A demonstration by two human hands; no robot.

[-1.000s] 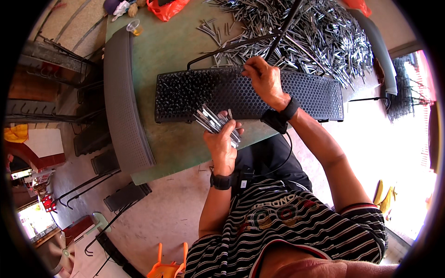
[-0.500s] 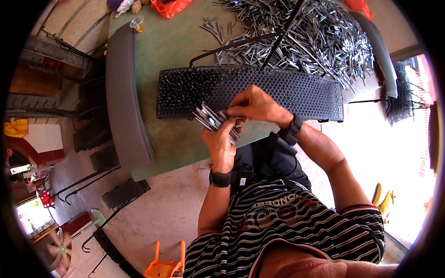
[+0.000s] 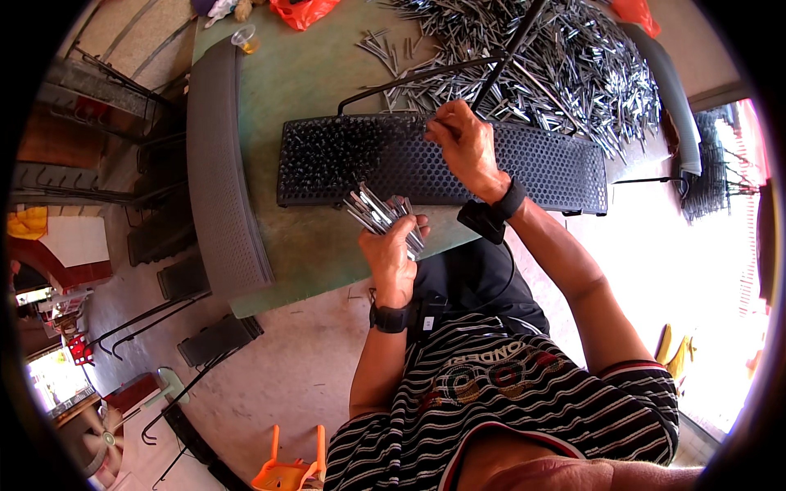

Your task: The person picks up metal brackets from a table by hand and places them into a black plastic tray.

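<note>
From the head view, the left hand (image 3: 391, 252) grips a bundle of metal sticks (image 3: 372, 211) at the near edge of the black panel (image 3: 532, 172). The right hand (image 3: 434, 129) is above the panel's middle, fingertips drawn together; whether they pinch a stick, I cannot tell. The sticks look light, stiff and slippery, best held mid-length. Half a second earlier, the right hand is at the bundle instead.

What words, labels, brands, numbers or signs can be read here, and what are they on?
Striped shirt: printed lettering and round coloured designs across the chest; I won't copy the words.
White label at the waist: too small to read.
Perforated panel and metal strips in the left hand: no writing that I can make out.
</note>
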